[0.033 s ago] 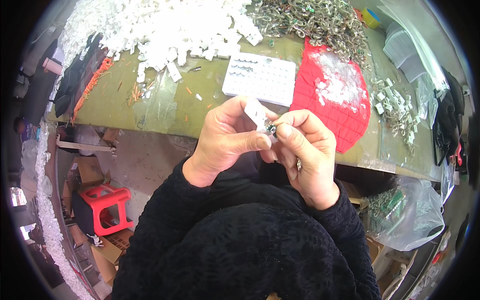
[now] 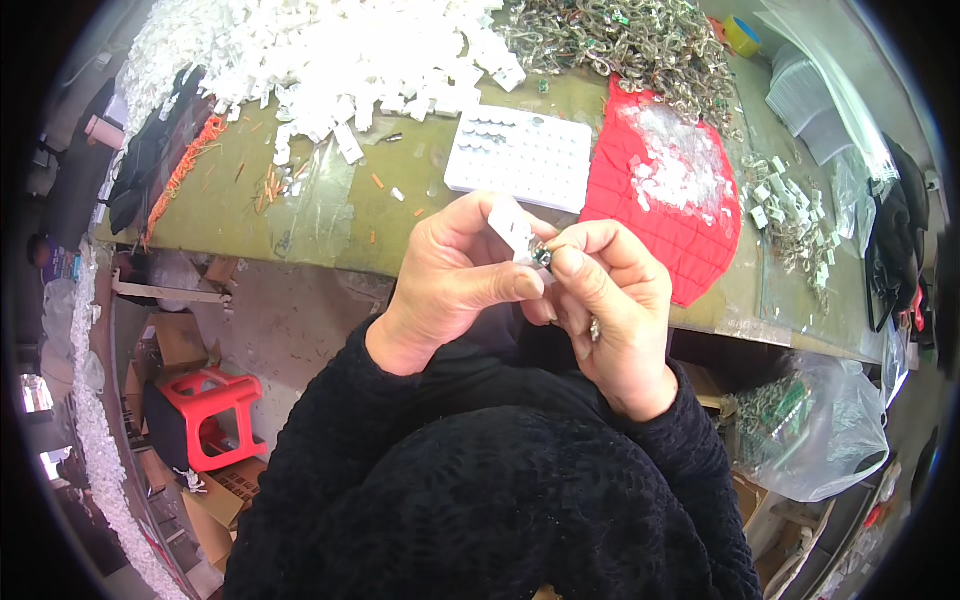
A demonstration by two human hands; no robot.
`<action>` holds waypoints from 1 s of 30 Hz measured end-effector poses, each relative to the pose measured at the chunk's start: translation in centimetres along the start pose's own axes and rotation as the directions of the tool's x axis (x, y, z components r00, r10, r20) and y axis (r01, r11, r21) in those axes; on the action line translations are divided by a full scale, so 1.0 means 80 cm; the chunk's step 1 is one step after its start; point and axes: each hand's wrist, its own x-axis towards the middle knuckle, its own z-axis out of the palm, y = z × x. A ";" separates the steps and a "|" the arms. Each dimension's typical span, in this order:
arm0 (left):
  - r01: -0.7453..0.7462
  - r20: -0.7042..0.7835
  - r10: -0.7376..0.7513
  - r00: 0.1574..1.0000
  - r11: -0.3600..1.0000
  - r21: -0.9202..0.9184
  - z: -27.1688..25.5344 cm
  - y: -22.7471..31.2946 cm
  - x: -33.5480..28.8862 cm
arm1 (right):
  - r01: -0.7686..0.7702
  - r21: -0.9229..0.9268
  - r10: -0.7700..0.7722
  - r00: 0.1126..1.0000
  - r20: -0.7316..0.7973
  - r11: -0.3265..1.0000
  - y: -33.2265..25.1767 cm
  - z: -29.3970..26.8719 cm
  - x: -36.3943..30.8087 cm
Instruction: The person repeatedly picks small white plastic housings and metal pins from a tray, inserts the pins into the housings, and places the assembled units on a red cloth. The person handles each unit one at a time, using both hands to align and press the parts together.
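My left hand [image 2: 440, 275] is closed on a small white plastic casing [image 2: 510, 228], pinched between thumb and fingers. Against it, my right hand [image 2: 625, 310] pinches a tiny dark electronic part [image 2: 542, 257] with a shiny bit, at the casing's edge. The two hands meet just off the table's near edge. A bit of pale, clear-looking cord [image 2: 595, 328] shows below my right fingers; where it leads is hidden. Beyond the hands lies a white tray [image 2: 570, 150] with rows of round pockets, some holding small silvery-grey pieces.
A large heap of white plastic casings [image 2: 300, 60] covers the far left of the green table [image 2: 390, 215]. Bundled clear cords [image 2: 630, 40] pile up behind a red cloth [image 2: 680, 255] bearing clear bits. White-tipped cords [image 2: 790, 215] lie right. A red stool [image 2: 215, 400] stands lower left.
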 end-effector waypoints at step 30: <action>0.058 -0.220 -0.058 0.974 0.998 -0.004 0.020 -0.017 -0.010 | 0.361 -0.757 -0.421 0.898 0.125 0.545 0.028 -0.026 0.001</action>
